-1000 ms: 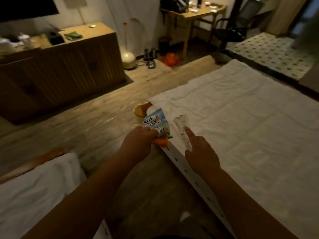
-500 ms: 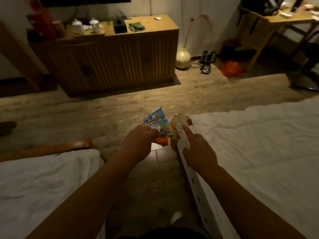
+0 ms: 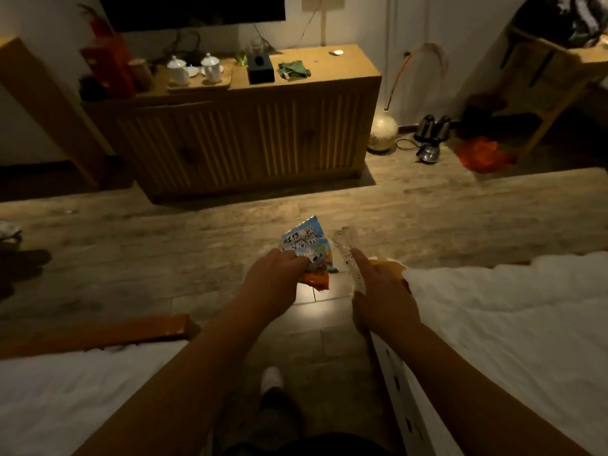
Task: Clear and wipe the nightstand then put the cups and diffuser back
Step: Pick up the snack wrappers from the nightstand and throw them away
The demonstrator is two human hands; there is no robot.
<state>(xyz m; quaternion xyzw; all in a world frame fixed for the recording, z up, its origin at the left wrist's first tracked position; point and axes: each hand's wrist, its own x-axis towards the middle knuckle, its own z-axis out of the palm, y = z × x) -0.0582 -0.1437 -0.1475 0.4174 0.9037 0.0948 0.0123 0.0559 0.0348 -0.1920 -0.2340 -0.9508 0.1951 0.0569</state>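
Snack packets gripped in left hand, fingers curled; clear wrapper pinched by right hand, forefinger extended.

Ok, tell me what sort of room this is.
Probably a twin hotel bedroom: two white beds flank the aisle, a wooden sideboard carries a tea set, and a dark TV hangs above.

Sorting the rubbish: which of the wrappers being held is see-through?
The clear speckled wrapper in the right hand; the left hand holds printed blue and orange packets.
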